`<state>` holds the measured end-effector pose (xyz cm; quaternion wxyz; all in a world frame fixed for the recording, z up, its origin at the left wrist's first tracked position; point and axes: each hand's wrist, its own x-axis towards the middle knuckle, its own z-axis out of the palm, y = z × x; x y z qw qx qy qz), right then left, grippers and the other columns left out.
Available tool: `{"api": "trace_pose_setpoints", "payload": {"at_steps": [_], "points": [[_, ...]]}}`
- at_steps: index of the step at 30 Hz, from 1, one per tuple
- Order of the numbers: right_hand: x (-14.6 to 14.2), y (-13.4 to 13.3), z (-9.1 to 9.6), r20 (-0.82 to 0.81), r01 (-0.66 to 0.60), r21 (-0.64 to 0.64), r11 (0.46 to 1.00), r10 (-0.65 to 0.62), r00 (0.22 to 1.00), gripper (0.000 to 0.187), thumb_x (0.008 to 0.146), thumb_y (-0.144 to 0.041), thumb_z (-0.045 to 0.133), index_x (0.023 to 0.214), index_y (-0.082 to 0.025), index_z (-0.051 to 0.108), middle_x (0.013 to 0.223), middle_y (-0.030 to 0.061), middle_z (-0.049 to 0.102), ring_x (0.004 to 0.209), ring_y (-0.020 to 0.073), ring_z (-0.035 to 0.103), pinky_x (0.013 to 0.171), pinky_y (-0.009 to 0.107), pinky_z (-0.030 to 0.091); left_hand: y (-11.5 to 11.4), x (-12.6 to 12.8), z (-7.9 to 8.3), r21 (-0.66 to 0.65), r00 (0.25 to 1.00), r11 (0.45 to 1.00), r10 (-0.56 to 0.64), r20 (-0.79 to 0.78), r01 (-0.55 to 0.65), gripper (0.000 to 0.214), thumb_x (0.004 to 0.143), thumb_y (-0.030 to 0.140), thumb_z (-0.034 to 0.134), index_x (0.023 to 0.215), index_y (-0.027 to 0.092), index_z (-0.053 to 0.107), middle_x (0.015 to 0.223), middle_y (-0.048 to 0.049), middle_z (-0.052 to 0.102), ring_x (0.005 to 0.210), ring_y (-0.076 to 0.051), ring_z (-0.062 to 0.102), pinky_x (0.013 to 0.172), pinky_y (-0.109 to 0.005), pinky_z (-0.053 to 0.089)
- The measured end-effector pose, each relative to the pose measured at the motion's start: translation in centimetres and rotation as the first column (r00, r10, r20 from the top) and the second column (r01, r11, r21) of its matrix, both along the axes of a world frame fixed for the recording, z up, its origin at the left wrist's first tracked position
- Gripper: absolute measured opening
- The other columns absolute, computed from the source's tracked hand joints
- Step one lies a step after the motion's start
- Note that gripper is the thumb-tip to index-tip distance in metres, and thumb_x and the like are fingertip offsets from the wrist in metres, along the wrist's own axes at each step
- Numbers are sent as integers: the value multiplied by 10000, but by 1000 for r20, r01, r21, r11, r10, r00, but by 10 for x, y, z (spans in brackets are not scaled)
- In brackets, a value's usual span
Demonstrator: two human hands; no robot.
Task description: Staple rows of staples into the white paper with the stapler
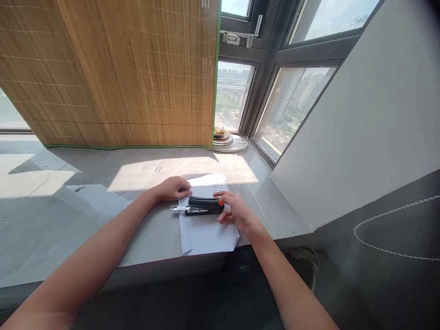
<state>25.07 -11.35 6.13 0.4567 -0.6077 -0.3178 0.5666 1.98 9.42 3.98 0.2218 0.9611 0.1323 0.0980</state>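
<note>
A black stapler point(205, 206) with an orange part lies across a stack of white paper point(209, 233) on the sill. Its metal staple tray point(179, 208) sticks out to the left. My right hand point(237, 213) is at the stapler's right end, index finger over the top by the orange part, the other fingers curled below. My left hand point(173, 188) rests at the paper's upper left edge with its fingers curled in. Whether anything small is inside those fingers is hidden. Printed lines show at the paper's upper right.
A small light strip point(158, 169) lies on the pale sill point(147, 238) beyond my left hand. Stacked plates point(225, 140) stand in the window corner. A bamboo blind point(120, 78) hangs along the back. On the right are a white wall point(360, 114) and a hanging beaded cord point(374, 247).
</note>
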Motion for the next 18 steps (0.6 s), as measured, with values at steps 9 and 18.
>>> {"api": "trace_pose_setpoints", "payload": {"at_steps": [9,18], "points": [[-12,6,-9,741,-418,403,814,-23,671,214,867,-311,831,1067,-282,761,1065,43,690,1085,263,600,979,408,497,-1,6,-4,-150,987,980,146,68,-134,471,1024,452,533,634,203,447,587,24,447,570,-136,384,566,-298,276],[-13,2,-2,623,-36,656,754,-513,590,151,992,-290,667,1121,-254,737,1077,95,600,993,271,622,867,414,567,-24,18,8,-934,851,346,514,111,-88,589,1039,697,308,805,208,538,518,44,382,413,-81,149,430,-243,109]]}}
